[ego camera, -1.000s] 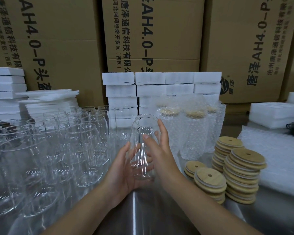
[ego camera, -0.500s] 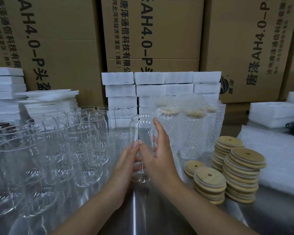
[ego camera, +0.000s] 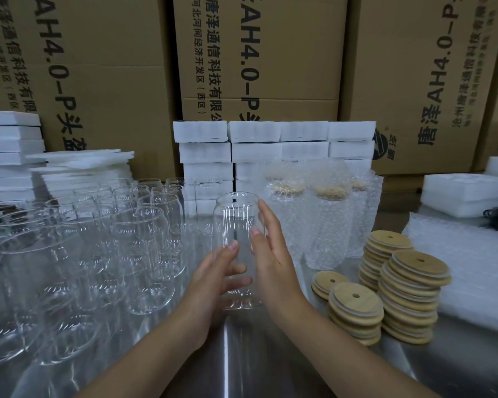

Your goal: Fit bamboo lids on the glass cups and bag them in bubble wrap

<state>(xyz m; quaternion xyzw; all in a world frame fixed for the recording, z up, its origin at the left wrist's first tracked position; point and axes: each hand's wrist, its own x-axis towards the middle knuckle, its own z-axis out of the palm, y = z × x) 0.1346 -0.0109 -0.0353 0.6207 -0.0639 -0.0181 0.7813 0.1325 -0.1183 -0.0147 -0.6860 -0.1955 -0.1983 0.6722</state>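
A clear glass cup [ego camera: 236, 219] stands upright on the steel table [ego camera: 270, 369], at the centre, with no lid on it. My left hand [ego camera: 210, 282] wraps its lower part; the fingers show through the glass. My right hand [ego camera: 273, 262] lies along the cup's right side, thumb in front and straight fingers behind. Stacks of round bamboo lids [ego camera: 414, 282] with a small hole stand to the right. Behind the cup stand several lidded cups in bubble wrap bags [ego camera: 328, 225].
Many bare glass cups [ego camera: 138, 239] crowd the table's left half. A pile of bubble wrap [ego camera: 472, 268] lies at the far right. White foam blocks [ego camera: 270, 145] and foam trays [ego camera: 457, 193] are stacked along the back, before tall cardboard boxes [ego camera: 256, 67].
The cup was tilted and lifted between both hands; it now stands upright on the table. Both hands stay on it, and the right hand's fingers have straightened.
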